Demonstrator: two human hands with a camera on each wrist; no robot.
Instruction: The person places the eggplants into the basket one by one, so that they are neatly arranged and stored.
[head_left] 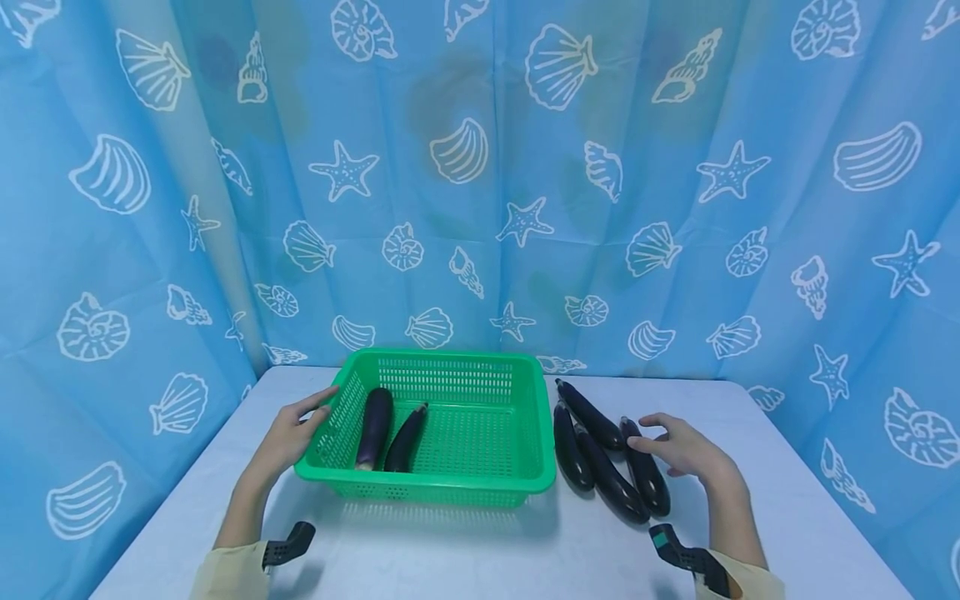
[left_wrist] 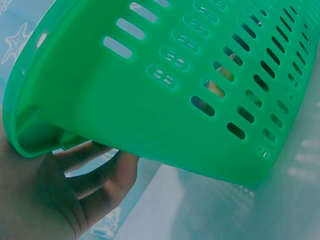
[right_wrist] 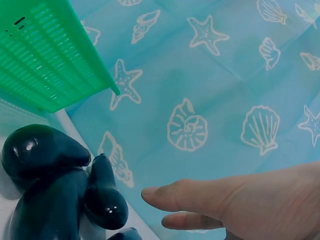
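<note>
My left hand [head_left: 288, 433] is at the left rim of a green plastic basket [head_left: 442, 478]. In the left wrist view, bent fingers [left_wrist: 112, 182] sit under the rim against the outer wall, and the rim hides part of the hand. Two dark purple eggplants, a thicker one [head_left: 376, 423] and a slimmer one [head_left: 406, 440], lie inside on the left. My right hand [head_left: 686, 450] hovers beside the rightmost eggplant [head_left: 647, 473] of a loose group on the table, thumb and fingers apart and holding nothing. In the right wrist view, a gap separates its fingertips from the eggplants [right_wrist: 45, 150].
The other loose eggplants [head_left: 609, 475] lie against one another just right of the basket. A white-covered table [head_left: 450, 558] carries everything. Behind and at both sides hangs a blue curtain [head_left: 495, 167] with white shell and starfish prints. Each wrist wears a black camera mount [head_left: 288, 546].
</note>
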